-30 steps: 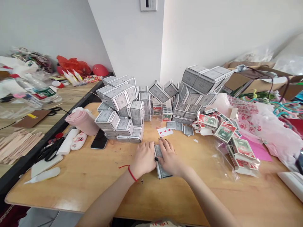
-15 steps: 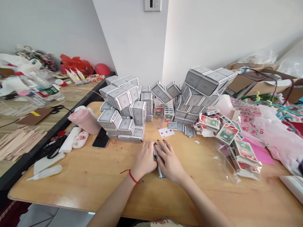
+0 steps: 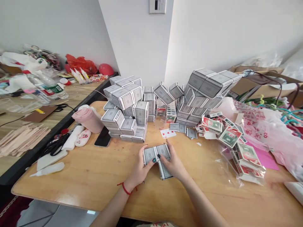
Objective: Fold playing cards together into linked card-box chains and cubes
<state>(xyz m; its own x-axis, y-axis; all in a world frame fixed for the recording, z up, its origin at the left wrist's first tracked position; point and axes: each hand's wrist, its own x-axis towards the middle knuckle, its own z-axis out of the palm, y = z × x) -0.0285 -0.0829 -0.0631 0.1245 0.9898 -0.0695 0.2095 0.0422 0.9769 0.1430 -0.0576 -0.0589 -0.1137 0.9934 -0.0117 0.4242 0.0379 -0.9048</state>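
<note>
Gripping grey-patterned cards [image 3: 149,153] nearer than the stacked blocks [image 3: 126,98], left hand [image 3: 140,168] and right hand [image 3: 174,160] sit half-curled, covering less than before; card boxes [image 3: 248,154] (insides unclear to me) lie rightward.

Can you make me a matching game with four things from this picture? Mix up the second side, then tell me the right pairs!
Things:
1. Grey card piece
2. Phone
3. Bracelet
4. Loose card

Matches:
A. Red, around the wrist of the left hand
B. White, with red hearts showing
C. Held between the left hand and the right hand
D. Dark-screened, lying flat on the table

Right pairs: 1-C, 2-D, 3-A, 4-B
</note>
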